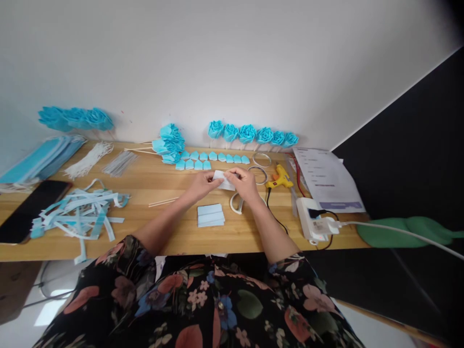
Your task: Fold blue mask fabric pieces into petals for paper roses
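Between my two hands is a small white piece of fabric (225,185), held up over the middle of the table. My left hand (204,185) pinches its left side, and my right hand (242,181) grips its upper right part with thumb and fingers. Below them lies a stack of pale fabric rectangles (210,215). Behind my hands, folded blue petals (212,156) are set out in two rows. A white tape roll (237,203) sits partly under my right wrist. Two thin wooden sticks (163,202) lie beside my left forearm.
Blue fabric roses (247,134) line the wall, with more bunched roses (170,142) nearer. A yellow glue gun (280,177), power strip (308,220) and printed papers (328,179) lie right. Cut strips (81,212), a phone (31,210) and face masks (43,157) lie left.
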`<act>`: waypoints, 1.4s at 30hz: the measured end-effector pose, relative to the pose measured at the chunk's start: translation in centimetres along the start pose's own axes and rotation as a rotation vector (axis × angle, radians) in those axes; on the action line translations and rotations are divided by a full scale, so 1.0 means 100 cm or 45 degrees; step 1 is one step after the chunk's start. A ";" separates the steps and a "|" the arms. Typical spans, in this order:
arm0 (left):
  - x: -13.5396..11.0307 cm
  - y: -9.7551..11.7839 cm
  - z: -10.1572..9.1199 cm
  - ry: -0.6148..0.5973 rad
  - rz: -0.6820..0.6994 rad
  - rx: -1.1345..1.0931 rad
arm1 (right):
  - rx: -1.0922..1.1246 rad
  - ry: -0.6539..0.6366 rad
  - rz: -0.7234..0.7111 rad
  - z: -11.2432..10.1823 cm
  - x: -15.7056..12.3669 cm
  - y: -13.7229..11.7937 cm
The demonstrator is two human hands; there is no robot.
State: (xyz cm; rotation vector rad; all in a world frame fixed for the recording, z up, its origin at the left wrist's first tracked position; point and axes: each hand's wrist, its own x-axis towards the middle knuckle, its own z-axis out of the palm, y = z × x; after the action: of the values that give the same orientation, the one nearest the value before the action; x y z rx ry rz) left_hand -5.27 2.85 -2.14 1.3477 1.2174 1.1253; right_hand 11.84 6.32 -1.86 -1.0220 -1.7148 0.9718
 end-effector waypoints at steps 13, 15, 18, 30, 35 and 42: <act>0.007 -0.005 -0.009 0.293 0.036 -0.248 | 0.172 -0.049 0.056 -0.008 0.008 0.013; 0.008 -0.004 -0.012 0.305 0.036 -0.277 | 0.222 0.016 0.063 -0.011 0.009 0.013; 0.008 -0.004 -0.013 0.303 0.004 -0.332 | 0.242 0.014 0.052 -0.013 0.009 0.013; 0.007 -0.005 -0.009 0.224 -0.052 -0.428 | 0.157 -0.112 -0.131 -0.011 0.007 0.008; 0.005 -0.005 -0.008 0.193 -0.041 -0.410 | 0.093 -0.077 -0.070 -0.009 0.006 0.005; 0.003 0.000 -0.006 0.186 -0.053 -0.369 | 0.111 -0.063 -0.044 -0.008 0.007 0.011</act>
State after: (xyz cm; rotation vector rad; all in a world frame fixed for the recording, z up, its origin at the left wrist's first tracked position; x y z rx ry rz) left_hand -5.86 3.16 -2.10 1.0323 1.1286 1.3326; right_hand 12.63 7.50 -2.47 -0.9155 -1.7098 1.0482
